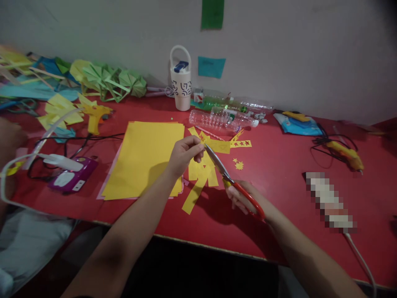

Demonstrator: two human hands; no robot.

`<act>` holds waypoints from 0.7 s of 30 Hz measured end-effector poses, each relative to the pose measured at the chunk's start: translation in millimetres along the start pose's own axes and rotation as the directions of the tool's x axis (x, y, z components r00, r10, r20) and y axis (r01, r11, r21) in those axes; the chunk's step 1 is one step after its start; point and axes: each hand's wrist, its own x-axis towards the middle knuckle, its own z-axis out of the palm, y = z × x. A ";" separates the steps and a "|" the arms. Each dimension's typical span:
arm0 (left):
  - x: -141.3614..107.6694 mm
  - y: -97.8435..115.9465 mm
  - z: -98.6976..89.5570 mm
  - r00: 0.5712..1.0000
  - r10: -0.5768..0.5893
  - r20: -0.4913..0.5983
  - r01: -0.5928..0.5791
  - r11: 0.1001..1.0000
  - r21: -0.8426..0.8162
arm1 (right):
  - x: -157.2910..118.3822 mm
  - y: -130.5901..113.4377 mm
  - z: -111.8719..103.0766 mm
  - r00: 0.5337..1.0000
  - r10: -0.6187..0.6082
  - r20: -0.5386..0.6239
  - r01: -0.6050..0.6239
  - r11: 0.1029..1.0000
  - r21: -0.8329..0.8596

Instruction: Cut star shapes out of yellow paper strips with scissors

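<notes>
My left hand (186, 152) is closed in a pinch on a small piece of yellow paper (203, 138), mostly hidden by the fingers. In my right hand (240, 196) are scissors (251, 201) with red handles, their blade tips meeting the paper at my left fingertips. Cut yellow paper strips (195, 196) lie on the table beneath my hands. One strip with star-shaped holes (242, 144) lies just beyond the scissors, and small yellow star cutouts (238, 165) lie nearer. Left of my hands is a stack of yellow paper sheets (145, 157).
Plastic bottles (214, 120) and a white tumbler (182, 89) stand or lie toward the wall. A purple power strip (72, 176) and yellow glue gun (94, 116) are left. Another glue gun (345, 155) lies right, near a blurred-out object (330, 200) with a cable. Another person's arm (9, 145) shows far left.
</notes>
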 end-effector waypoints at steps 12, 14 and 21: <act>0.0 0.3 0.1 1.000 -0.007 0.002 0.007 1.000 -0.001 | 0.3 4.4 -1.0 1.000 0.008 0.005 -0.008 1.000 0.005; 0.0 0.3 0.1 1.000 -0.009 -0.002 0.009 1.000 -0.009 | 0.3 3.4 -0.9 1.000 0.013 0.004 -0.013 1.000 0.000; 0.1 -0.4 -0.5 1.000 -0.016 0.003 0.016 1.000 -0.009 | -0.4 2.3 -2.0 1.000 0.009 0.013 -0.009 1.000 0.005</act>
